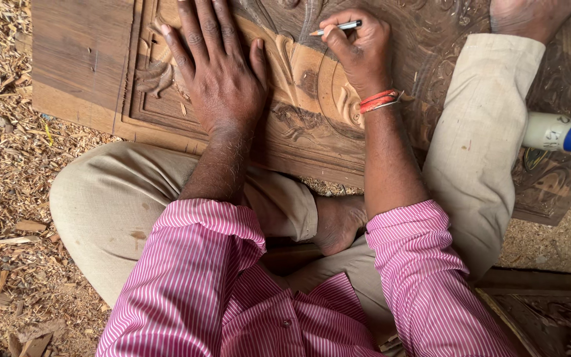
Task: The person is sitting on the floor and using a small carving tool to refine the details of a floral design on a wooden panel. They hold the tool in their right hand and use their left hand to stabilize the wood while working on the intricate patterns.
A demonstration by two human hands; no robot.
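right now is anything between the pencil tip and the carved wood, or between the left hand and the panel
Nothing visible. The right hand grips the pencil just over the carved wooden panel, though its tip's contact is unclear. The left hand lies flat, directly on the carving.

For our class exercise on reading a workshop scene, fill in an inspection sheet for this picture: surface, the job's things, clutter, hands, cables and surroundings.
Surface: a carved wooden panel lies flat on the ground, partly across the seated person's legs.
Job's things: a pencil with its tip against the carving.
Clutter: a white bottle with a blue cap lies on the panel's right side; wood chips cover the ground on the left.
Hands: the left hand is spread flat on the carved relief; the right hand grips the pencil, red bands on its wrist.
Cables: nothing seen.
Surroundings: a second carved piece at lower right; sawdust beside it.
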